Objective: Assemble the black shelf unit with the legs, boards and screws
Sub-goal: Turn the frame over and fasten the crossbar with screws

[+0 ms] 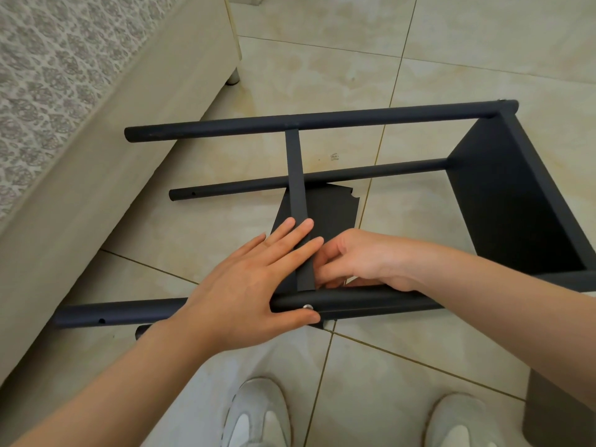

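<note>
The black shelf unit lies on its side on the tiled floor. Its end board (503, 201) at the right joins several round legs. A middle board (296, 175), seen edge on, runs from the far leg (290, 122) to the near leg (371, 301). My left hand (254, 285) lies flat, fingers straight on the middle board's edge, thumb against the near leg just below a silver screw head (307, 307). My right hand (364, 262) has its fingers curled at the board's right face by the joint; what they hold is hidden.
A cream bed base (96, 150) with a patterned cover runs along the left, its foot (233, 75) at the back. A third leg (290, 180) sits lower, behind the board. My white shoes (258, 417) stand at the bottom, and a dark object (561, 408) sits at bottom right.
</note>
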`<state>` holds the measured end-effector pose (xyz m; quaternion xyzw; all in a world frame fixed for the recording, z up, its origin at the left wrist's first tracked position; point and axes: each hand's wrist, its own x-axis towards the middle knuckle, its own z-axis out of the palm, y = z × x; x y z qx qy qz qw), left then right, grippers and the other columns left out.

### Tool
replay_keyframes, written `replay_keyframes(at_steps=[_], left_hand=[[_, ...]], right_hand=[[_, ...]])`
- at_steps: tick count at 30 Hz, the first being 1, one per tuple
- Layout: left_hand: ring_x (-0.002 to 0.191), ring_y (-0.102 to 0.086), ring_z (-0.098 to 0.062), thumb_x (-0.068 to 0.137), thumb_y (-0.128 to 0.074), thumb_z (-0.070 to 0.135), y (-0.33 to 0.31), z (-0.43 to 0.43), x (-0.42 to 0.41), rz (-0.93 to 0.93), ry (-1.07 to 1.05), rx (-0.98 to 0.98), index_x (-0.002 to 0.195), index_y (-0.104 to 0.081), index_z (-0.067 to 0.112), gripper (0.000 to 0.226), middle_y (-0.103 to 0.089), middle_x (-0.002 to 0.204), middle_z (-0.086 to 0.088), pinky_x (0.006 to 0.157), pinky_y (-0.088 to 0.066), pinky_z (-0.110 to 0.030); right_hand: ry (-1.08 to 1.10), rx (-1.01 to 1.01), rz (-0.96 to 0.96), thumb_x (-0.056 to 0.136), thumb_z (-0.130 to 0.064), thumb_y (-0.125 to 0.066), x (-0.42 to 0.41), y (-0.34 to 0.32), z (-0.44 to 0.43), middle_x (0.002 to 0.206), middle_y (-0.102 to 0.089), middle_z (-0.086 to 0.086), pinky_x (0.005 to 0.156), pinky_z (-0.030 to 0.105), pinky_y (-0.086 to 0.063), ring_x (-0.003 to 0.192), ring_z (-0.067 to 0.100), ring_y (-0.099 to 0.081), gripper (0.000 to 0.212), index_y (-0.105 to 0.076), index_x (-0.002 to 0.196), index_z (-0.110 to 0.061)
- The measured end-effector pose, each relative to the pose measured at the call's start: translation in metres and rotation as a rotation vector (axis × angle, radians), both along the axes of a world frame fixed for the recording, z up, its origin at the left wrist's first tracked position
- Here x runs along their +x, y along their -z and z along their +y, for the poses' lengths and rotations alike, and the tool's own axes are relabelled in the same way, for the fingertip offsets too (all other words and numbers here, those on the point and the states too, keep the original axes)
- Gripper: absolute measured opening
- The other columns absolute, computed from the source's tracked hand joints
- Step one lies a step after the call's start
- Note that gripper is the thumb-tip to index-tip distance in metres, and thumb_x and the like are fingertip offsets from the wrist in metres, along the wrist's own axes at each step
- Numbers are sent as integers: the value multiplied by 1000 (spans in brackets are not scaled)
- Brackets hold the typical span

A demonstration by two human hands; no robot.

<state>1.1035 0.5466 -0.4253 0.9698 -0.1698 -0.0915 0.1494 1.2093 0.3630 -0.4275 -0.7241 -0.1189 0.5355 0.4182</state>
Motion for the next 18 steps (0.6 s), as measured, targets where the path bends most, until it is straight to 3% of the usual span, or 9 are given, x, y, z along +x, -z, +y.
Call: replay_keyframes(at_steps=[5,15,18], left_hand=[[147,23,6,82,-31,84,0,0,1,1,4,6,157,2,47,89,25,159,32,116,10,-18],[146,25,6,81,-29,83,-1,0,2,5,15,2,157,0,50,87,25,159,31,117,9,-20],[146,25,6,81,-29,84,-1,0,2,5,15,0,156,0,50,88,25,159,31,116,10,-20]], right_hand=[[-34,-22,27,85,-9,-68,4,3,3,71,-73,-4,55,11,-50,65,3,-70,32,-75,60,-28],[-72,6,107,82,-9,-68,10,14,3,72,-73,3,58,15,-51,65,9,-70,22,-78,68,-22],[-81,60,161,83,-6,-66,12,18,0,66,-70,3,61,17,-51,62,11,-67,27,-76,62,-20]])
